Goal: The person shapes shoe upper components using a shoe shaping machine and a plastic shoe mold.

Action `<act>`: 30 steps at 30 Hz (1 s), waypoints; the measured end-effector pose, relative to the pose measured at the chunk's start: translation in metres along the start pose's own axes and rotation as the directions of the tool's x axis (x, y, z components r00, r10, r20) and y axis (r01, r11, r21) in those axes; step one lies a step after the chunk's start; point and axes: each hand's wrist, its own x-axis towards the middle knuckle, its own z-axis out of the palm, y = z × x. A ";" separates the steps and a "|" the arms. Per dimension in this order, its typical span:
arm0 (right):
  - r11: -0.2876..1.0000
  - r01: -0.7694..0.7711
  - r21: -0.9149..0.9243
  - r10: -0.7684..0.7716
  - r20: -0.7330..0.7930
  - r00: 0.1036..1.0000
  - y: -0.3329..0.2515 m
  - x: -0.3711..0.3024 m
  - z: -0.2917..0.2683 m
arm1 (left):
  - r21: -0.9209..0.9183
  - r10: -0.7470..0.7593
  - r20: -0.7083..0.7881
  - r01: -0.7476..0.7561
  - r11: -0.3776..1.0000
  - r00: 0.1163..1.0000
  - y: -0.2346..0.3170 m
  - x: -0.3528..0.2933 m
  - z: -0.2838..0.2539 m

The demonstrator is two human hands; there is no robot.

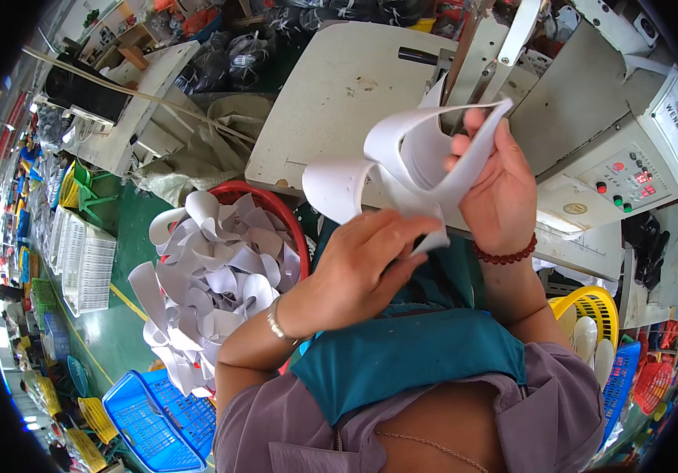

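Both my hands hold a white, curved shoe upper (335, 189) in front of me, over the near edge of the worktable. My left hand (359, 264) is closed on its lower end, thumb and fingers pinching the edge. My right hand (504, 189) grips the right side, with the thumb up along the outer edge and some fingertips showing inside the curve. To my left, a red tub (296, 229) is heaped with several similar white uppers (221, 280).
The pale worktable (331, 102) carries a machine with metal arms (504, 47) and a control box (623, 177) at the right. A yellow basket (603, 303) with white pieces stands at lower right. Blue crates (158, 426) and white crates (91, 268) sit on the left floor.
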 end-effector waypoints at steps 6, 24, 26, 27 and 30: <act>0.998 0.055 -0.006 -0.055 0.024 0.998 -0.027 -0.016 -0.003 | -0.384 -0.180 0.180 0.237 0.892 0.967 0.021 -0.014 -0.052; 0.843 0.289 -0.454 -0.179 0.270 0.946 -0.057 0.005 0.011 | -0.381 -0.179 -0.374 0.025 0.924 0.910 -0.037 0.039 -0.051; 0.812 0.285 -0.510 -0.136 0.308 0.941 -0.063 0.012 0.015 | -0.547 -0.306 -0.248 0.128 0.827 0.919 -0.021 0.067 -0.045; 0.792 0.283 -0.541 -0.103 0.338 0.935 -0.064 0.015 0.019 | -0.521 -0.249 -0.088 0.168 0.837 0.965 -0.020 0.080 -0.051; 0.777 0.274 -0.567 -0.028 0.403 0.915 -0.064 0.030 0.035 | -0.426 -0.279 0.147 0.315 0.848 0.949 -0.022 0.122 -0.055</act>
